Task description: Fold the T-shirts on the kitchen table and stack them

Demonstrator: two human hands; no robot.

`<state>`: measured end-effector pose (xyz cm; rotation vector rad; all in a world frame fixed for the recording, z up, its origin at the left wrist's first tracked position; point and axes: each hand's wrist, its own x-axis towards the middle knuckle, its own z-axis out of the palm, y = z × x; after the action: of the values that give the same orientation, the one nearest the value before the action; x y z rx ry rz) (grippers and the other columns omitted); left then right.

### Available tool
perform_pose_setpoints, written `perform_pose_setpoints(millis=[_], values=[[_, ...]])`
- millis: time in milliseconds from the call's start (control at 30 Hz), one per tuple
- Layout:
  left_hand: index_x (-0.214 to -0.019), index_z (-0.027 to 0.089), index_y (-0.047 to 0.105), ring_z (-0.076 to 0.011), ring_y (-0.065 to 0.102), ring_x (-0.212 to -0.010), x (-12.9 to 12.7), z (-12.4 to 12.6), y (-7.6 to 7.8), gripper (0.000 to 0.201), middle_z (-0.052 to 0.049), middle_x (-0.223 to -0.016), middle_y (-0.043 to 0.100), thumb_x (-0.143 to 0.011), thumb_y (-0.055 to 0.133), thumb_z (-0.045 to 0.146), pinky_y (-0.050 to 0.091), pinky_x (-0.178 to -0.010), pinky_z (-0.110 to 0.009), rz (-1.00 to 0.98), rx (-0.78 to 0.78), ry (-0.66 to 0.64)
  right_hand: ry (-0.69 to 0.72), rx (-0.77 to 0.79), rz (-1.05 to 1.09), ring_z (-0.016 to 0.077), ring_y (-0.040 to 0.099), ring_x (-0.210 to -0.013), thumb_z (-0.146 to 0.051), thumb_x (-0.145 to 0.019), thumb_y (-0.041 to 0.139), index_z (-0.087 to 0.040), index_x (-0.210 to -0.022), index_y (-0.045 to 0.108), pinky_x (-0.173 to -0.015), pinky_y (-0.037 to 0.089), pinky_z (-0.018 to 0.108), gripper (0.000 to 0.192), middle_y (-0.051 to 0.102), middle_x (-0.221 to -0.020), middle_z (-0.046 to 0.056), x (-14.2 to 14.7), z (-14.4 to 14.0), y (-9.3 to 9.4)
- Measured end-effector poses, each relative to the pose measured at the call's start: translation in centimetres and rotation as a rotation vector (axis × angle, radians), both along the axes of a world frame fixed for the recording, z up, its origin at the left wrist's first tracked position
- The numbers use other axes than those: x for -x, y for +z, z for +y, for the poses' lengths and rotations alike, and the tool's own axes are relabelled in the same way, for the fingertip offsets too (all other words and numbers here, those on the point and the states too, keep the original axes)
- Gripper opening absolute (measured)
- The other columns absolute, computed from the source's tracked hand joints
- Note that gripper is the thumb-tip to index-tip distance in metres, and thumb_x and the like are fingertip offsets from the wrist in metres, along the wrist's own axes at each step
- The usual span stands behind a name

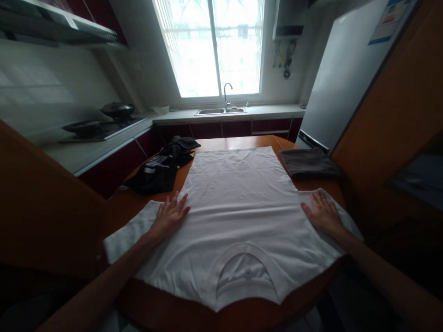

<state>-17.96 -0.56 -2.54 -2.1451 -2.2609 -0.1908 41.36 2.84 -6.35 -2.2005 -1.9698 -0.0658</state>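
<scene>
A white T-shirt (238,198) lies spread on a wooden table, its neck opening toward me and its hem at the far side. Faint creases run across its middle. My left hand (172,212) rests on the shirt near the left sleeve, fingers spread. Flat against the cloth by the right sleeve is my right hand (323,211), its fingers also stretched out. Neither hand holds anything. Both sleeves reach out to the sides, partly covered by my hands and forearms.
Dark crumpled clothing (162,168) lies at the table's left. A folded grey cloth (309,162) sits at the right. The wooden table (238,143) has a rounded edge. Beyond it are a sink (221,111), a stove with pans (117,110) and a refrigerator (342,74).
</scene>
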Motion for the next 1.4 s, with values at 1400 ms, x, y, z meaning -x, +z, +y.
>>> perform_pose_setpoints(millis=[1400], values=[[-0.159,0.027,0.030,-0.0336,0.015,-0.154,-9.1,32.0,1.7,0.064,-0.011,-0.168,0.021,-0.102,0.023,0.058,0.016,-0.120,-0.060,-0.036,0.011,-0.103,0.256,0.007,0.104,0.0318,0.015,-0.154,-0.044,-0.102,0.032,-0.012,-0.155,0.036,-0.120,0.014,0.058,0.062,0.022,-0.165,0.020,21.0,30.9,4.5]])
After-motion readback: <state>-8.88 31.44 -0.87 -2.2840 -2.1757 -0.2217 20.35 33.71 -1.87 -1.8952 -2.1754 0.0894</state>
